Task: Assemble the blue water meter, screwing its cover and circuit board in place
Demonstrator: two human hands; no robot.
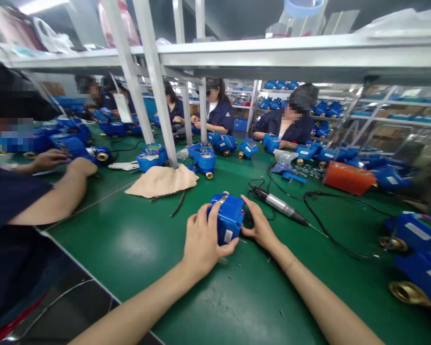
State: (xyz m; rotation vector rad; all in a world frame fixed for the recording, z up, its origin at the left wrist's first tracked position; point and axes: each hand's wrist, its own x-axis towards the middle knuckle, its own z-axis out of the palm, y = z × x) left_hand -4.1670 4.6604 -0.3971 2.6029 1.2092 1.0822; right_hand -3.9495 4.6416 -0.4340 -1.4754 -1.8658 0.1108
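Note:
A blue boxy housing (230, 215) with a brass fitting on top and a white label low on its front stands on the green table (140, 258). Around its left side and front wrap the fingers of my left hand (203, 239), thumb near the label. My right hand (258, 223) touches its right side, with thumb and fingers curved at the edge. Right of my hands lies an electric screwdriver (280, 205) with a black cable. A beige cloth (163, 181) lies behind and to the left.
Blue units with brass fittings (411, 292) stand at the right edge. An orange box (350, 177) and a plastic bag of small parts (284, 160) lie farther back. White posts (161, 91) hold a shelf overhead. A co-worker's arm (57, 196) rests at the left.

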